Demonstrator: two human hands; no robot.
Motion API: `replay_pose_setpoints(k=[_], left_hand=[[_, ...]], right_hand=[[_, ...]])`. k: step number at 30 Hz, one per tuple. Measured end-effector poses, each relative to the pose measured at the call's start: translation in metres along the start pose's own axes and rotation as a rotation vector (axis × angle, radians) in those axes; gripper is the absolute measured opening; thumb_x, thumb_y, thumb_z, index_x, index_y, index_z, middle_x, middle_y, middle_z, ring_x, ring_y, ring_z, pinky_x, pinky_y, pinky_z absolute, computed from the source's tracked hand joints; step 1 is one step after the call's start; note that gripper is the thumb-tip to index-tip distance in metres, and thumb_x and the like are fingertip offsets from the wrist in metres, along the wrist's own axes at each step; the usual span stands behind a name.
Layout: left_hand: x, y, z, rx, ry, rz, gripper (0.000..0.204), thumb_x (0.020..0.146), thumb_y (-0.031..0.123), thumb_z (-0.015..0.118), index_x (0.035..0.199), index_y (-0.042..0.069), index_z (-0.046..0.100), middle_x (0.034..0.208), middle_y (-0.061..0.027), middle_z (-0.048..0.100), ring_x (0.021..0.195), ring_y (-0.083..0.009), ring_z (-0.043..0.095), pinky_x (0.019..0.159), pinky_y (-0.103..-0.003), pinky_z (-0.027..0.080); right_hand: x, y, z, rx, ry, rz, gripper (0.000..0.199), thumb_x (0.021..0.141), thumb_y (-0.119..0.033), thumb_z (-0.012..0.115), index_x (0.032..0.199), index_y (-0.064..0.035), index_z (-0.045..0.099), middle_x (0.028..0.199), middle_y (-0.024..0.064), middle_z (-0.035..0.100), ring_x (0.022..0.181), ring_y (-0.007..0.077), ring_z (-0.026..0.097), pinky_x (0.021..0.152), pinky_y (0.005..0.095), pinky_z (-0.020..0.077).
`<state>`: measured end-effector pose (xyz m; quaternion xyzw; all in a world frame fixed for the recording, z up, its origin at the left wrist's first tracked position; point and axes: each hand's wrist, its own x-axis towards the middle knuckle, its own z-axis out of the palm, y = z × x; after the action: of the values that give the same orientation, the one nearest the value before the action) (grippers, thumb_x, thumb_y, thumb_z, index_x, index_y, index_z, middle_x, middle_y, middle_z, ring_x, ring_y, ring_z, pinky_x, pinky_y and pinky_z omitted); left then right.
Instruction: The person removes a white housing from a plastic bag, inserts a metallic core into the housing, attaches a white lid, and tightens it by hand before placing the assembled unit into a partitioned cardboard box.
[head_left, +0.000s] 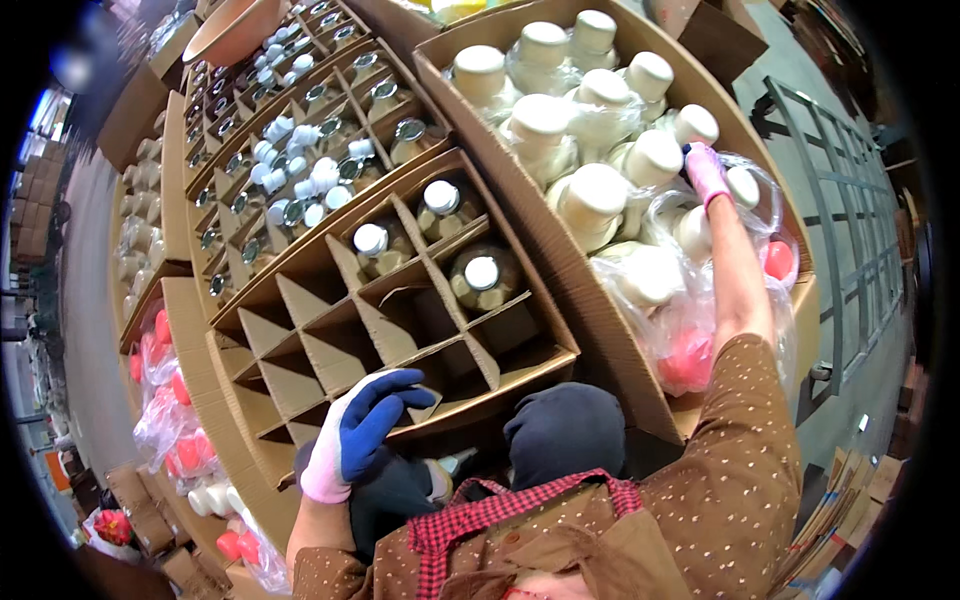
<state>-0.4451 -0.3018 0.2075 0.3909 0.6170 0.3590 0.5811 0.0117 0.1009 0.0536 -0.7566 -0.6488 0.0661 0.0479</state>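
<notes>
**Head view: gloved hands work two cartons of bottles**

Head camera looks down on a person in a brown dotted top, both arms stretched into cardboard cartons. The left hand (358,432), in a blue-and-white glove, lies on the near edge of a partitioned carton (262,400), its fingers curled over the cardboard rim and holding nothing else. That carton's grid of dividers (375,310) is mostly vacant; three capped glass bottles (482,276) stand in cells at its far side.

The right hand (707,172), in a pink glove, reaches well forward into a larger open box (575,290) to the right. Its fingertips touch the cream-capped bottles (592,200) packed there in clear plastic bags; whether the fingers have closed on one cannot be told, since the hand shows only from the back. Pink-capped bottles in a plastic bag (688,355) lie just under the forearm at the box's near corner.

Beyond the partitioned carton stand more cartons of small jars with white lids (300,165), and a tan bowl (232,30) sits at the top edge. Bags of pink and white caps (175,420) lie to the left. Dark rounded cloth shapes (563,432) sit just in front of the person's chest, beside a red checked strap (480,515).
</notes>
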Motion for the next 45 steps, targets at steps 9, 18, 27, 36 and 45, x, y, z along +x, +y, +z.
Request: replay_pose_setpoints(k=[9, 18, 27, 36, 45], left_hand=[[-0.003, -0.01, 0.001, -0.065, -0.118, 0.05, 0.034, 0.1, 0.019, 0.05, 0.125, -0.003, 0.057, 0.106, -0.0097, 0.07, 0.101, -0.0157, 0.062, 0.094, -0.029, 0.045], [0.064, 0.003, 0.102, -1.045, -0.876, -0.101, 0.059, 0.102, 0.048, 0.045, 0.141, 0.004, 0.043, 0.131, -0.0127, 0.059, 0.118, -0.0249, 0.058, 0.096, -0.037, 0.05], [-0.009, -0.054, 0.096, -1.073, -0.622, 0.193, 0.057, 0.102, 0.046, 0.044, 0.143, 0.006, 0.043, 0.137, -0.0115, 0.054, 0.121, -0.0264, 0.054, 0.101, -0.039, 0.046], [-0.074, -0.058, 0.001, -1.076, -0.513, 0.557, 0.049, 0.103, 0.039, 0.045, 0.14, 0.007, 0.048, 0.135, -0.0087, 0.055, 0.119, -0.024, 0.054, 0.104, -0.036, 0.044], [-0.107, 0.138, -0.123, 0.139, 1.047, 1.416, 0.021, 0.098, 0.017, 0.059, 0.089, -0.001, 0.066, 0.084, -0.0039, 0.066, 0.074, -0.0121, 0.057, 0.069, -0.028, 0.046]], right_hand=[[-0.085, 0.0, -0.112, 1.29, 0.116, -0.334, 0.01, 0.087, -0.011, 0.067, 0.091, -0.0024, 0.071, 0.08, 0.0037, 0.068, 0.068, 0.0156, 0.063, 0.062, 0.0281, 0.0497], [-0.327, -0.092, -0.222, 1.228, -0.586, -0.938, 0.016, 0.088, -0.015, 0.067, 0.083, -0.0007, 0.063, 0.087, 0.0089, 0.065, 0.077, 0.0182, 0.063, 0.069, 0.0312, 0.0501], [-0.494, -0.096, -0.115, 0.731, -1.431, -0.803, 0.033, 0.094, -0.019, 0.062, 0.123, -0.0041, 0.062, 0.111, 0.0021, 0.065, 0.098, 0.0154, 0.057, 0.085, 0.0321, 0.0491], [-0.429, -0.163, -0.232, 1.459, 0.083, -1.169, 0.052, 0.098, -0.037, 0.053, 0.136, -0.0008, 0.052, 0.137, 0.0132, 0.055, 0.13, 0.0197, 0.048, 0.11, 0.0343, 0.0345], [-0.417, -0.309, -0.199, 1.308, -0.114, -1.281, 0.041, 0.103, -0.034, 0.048, 0.122, 0.0005, 0.06, 0.109, 0.0066, 0.066, 0.095, 0.0129, 0.06, 0.091, 0.0303, 0.0468]])
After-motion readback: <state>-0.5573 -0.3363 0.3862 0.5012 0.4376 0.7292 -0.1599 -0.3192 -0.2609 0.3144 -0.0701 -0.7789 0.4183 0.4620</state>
